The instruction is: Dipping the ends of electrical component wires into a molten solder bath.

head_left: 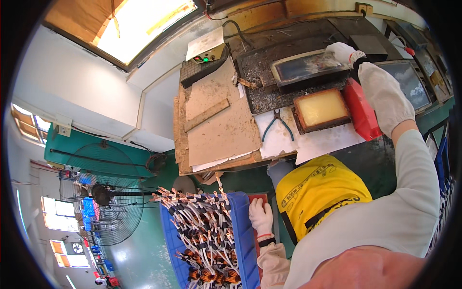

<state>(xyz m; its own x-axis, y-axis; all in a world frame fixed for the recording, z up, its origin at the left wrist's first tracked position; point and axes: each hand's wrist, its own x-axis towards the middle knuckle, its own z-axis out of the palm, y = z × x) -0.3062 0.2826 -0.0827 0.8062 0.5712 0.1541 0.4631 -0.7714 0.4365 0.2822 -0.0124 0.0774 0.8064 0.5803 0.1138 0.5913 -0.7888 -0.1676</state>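
Note:
My right hand [342, 53], in a white glove, is at the right end of a long rectangular metal pot [310, 67] with a dull, streaked surface. Its fingers curl inward, and whatever they hold is hidden. Down at the left, my gloved left hand [261, 217] rests beside the right wall of a blue crate [245, 241], on a red surface [258, 197]. Its fingers are loosely apart with nothing seen in them. Copper coils [207, 275] with white leads and metal terminals [190, 197] fill the crate.
A square pan of yellowish, solid-looking material [321, 110] sits in front of the pot, beside a red container [362, 111]. Pliers [277, 126] lie on white paper. Left are cardboard [211, 130], a wooden strip [208, 115] and a control box [206, 48]. A large fan [103, 192] stands beyond the crate.

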